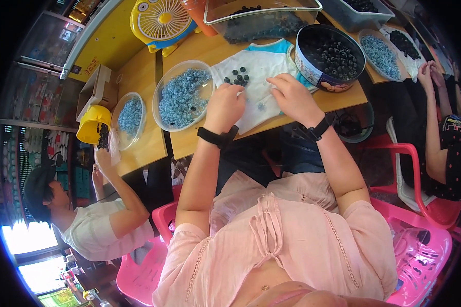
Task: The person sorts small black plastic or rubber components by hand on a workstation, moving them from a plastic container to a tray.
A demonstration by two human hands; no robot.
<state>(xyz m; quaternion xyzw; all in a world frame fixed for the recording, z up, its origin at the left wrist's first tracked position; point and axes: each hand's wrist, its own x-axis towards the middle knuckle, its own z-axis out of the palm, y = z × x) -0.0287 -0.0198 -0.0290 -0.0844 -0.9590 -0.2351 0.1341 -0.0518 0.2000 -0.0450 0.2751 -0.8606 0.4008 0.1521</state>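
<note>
I look down on my 2 bare hands over a white cloth [258, 77] spread on a wooden table [200, 51]. My left hand [224, 106] is curled closed with its fingers pinched together on the cloth; what it pinches is too small to tell. My right hand [291, 96] rests just beside it, fingers bent and closed toward the left hand, and I cannot tell whether it grips anything. Both wrists wear black bands. A small pile of dark beads [237, 77] lies on the cloth just above my left hand. A clear bowl of blue pieces [183, 94] sits just left of the cloth, touching its edge. A round tin of dark beads [330, 57] stands at the cloth's right edge. A yellow fan [160, 21] stands at the table's far side. Another person's hands work at a second clear bowl [128, 118] to my left.
</note>
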